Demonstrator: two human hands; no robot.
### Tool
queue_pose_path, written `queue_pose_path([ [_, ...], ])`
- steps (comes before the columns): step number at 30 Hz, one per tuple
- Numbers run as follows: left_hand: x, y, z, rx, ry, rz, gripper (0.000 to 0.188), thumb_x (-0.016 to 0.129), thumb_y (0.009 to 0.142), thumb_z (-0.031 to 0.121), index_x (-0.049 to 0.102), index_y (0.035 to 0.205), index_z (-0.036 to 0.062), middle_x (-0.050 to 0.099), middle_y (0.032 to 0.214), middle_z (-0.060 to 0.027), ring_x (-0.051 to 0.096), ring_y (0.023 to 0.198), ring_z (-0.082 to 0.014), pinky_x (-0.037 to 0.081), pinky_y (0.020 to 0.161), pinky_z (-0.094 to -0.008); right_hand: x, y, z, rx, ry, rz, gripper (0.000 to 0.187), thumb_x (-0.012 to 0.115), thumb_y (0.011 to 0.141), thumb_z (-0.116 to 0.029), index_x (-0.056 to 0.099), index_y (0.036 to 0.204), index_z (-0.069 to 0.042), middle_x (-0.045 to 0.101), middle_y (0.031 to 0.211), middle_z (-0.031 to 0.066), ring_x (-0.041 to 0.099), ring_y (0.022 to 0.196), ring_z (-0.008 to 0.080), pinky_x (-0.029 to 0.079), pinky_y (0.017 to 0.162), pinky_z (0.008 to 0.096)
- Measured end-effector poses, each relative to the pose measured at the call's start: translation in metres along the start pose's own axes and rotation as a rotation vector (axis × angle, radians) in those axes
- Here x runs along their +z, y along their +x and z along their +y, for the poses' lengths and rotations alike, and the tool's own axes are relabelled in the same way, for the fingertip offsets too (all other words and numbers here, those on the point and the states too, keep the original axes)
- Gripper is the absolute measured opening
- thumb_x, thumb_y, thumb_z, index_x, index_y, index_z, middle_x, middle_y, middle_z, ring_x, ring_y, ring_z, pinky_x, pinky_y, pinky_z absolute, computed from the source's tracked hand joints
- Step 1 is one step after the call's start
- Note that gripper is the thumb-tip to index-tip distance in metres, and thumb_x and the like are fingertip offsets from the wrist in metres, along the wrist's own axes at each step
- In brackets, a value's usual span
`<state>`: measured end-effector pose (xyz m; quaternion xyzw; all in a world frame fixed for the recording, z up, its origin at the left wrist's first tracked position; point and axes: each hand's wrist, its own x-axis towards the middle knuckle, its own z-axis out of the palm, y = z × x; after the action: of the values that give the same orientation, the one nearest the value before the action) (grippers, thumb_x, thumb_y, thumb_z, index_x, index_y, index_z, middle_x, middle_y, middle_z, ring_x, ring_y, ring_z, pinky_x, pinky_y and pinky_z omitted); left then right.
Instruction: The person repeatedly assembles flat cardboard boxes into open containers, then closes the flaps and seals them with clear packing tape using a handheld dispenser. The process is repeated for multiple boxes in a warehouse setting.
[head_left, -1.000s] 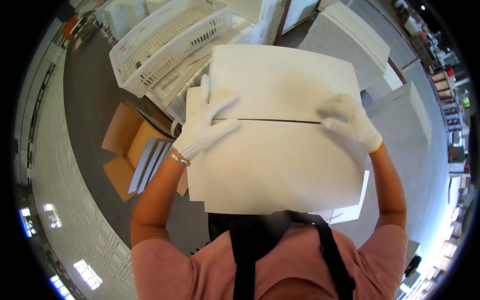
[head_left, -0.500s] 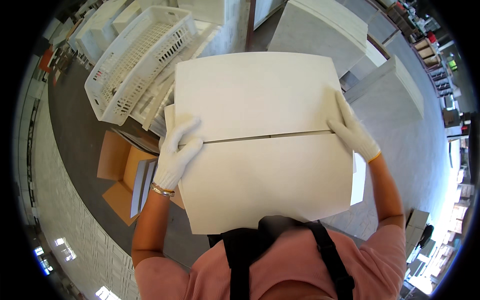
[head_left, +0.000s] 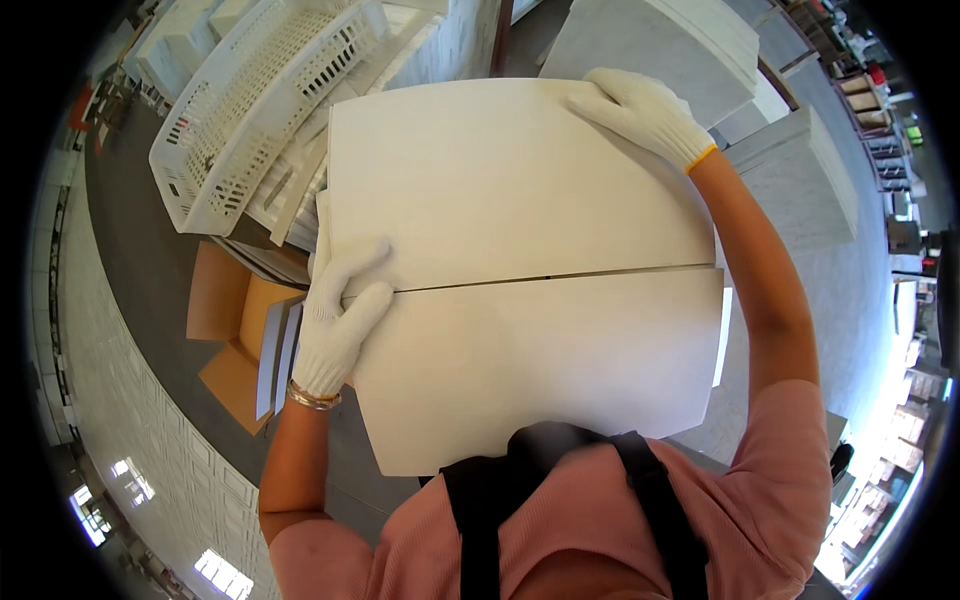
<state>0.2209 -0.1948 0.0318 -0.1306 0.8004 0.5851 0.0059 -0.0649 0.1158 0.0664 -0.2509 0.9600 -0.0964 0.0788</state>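
One flat white panel, the far panel (head_left: 480,185), lies edge to edge with a second, the near panel (head_left: 550,365), a thin dark seam running between them. Both sit right before my chest, and a paler sheet (head_left: 724,335) shows past the near panel's right side. My left hand (head_left: 345,318), in a white knit glove, is at the left end of the seam, thumb and forefinger parted over the panels; I can't tell whether its other fingers grip the edge. My right hand (head_left: 645,112), gloved too, with a yellow cuff edge, lies over the far panel's far right corner, thumb on the face; whether it is grasping there I can't tell either. A bracelet (head_left: 314,398) circles my left wrist. Off to my left stand a white slotted plastic crate (head_left: 225,150) and, nearer, an open cardboard box (head_left: 222,300). Beyond my right hand are pale grey slabs (head_left: 655,50).
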Motion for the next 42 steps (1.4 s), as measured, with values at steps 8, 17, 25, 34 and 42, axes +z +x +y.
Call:
queue_pose_path([
  [8, -0.009, 0.002, -0.002, 0.024, 0.158, -0.039, 0.05, 0.063, 0.088, 0.013, 0.062, 0.138, 0.0063, 0.05, 0.152, -0.0173, 0.047, 0.139, -0.0272, 0.038, 0.115, -0.039, 0.01, -0.013, -0.008, -0.065, -0.117, 0.167, 0.062, 0.057, 0.092, -0.063, 0.067, 0.128, -0.013, 0.071, 0.123, 0.0117, 0.065, 0.116, 0.0352, 0.051, 0.096, 0.0493],
  [17, -0.007, 0.005, 0.013, -0.026, 0.208, -0.027, 0.049, 0.062, 0.089, 0.008, 0.062, 0.137, -0.0006, 0.056, 0.146, -0.0191, 0.05, 0.138, -0.0289, 0.036, 0.118, -0.0397, -0.011, -0.037, 0.06, -0.032, 0.647, 0.263, 0.079, 0.061, 0.094, -0.059, 0.047, 0.155, -0.01, 0.05, 0.157, 0.0139, 0.044, 0.146, 0.0287, 0.035, 0.119, 0.0408],
  [25, 0.004, -0.004, 0.006, -0.079, 0.125, 0.065, 0.048, 0.059, 0.091, 0.006, 0.061, 0.138, -0.0037, 0.057, 0.147, -0.0168, 0.05, 0.139, -0.0263, 0.035, 0.118, -0.0385, 0.094, -0.175, 0.223, 0.682, 0.542, -0.308, 0.087, 0.079, 0.073, -0.045, 0.052, 0.145, -0.004, 0.05, 0.148, 0.0205, 0.05, 0.135, 0.033, 0.044, 0.11, 0.0393],
  [34, -0.008, 0.0, 0.001, 0.064, 0.148, -0.023, 0.045, 0.061, 0.096, 0.014, 0.061, 0.139, 0.0, 0.06, 0.144, -0.0125, 0.051, 0.137, -0.0223, 0.036, 0.117, -0.0351, 0.232, -0.218, 0.279, 0.875, 0.412, 0.007, 0.087, 0.074, 0.065, -0.015, 0.051, 0.15, -0.013, 0.068, 0.122, 0.0251, 0.068, 0.11, 0.0416, 0.056, 0.095, 0.044],
  [42, -0.006, 0.003, -0.014, 0.129, 0.022, -0.078, 0.043, 0.064, 0.096, 0.017, 0.064, 0.138, 0.0061, 0.054, 0.149, -0.0073, 0.047, 0.14, -0.0189, 0.035, 0.118, -0.0344, 0.007, -0.233, 0.205, 0.457, 0.828, 0.255, 0.057, 0.068, 0.074, -0.014, 0.064, 0.13, -0.003, 0.068, 0.101, 0.005, 0.064, 0.076, 0.014, 0.055, 0.071, 0.0313],
])
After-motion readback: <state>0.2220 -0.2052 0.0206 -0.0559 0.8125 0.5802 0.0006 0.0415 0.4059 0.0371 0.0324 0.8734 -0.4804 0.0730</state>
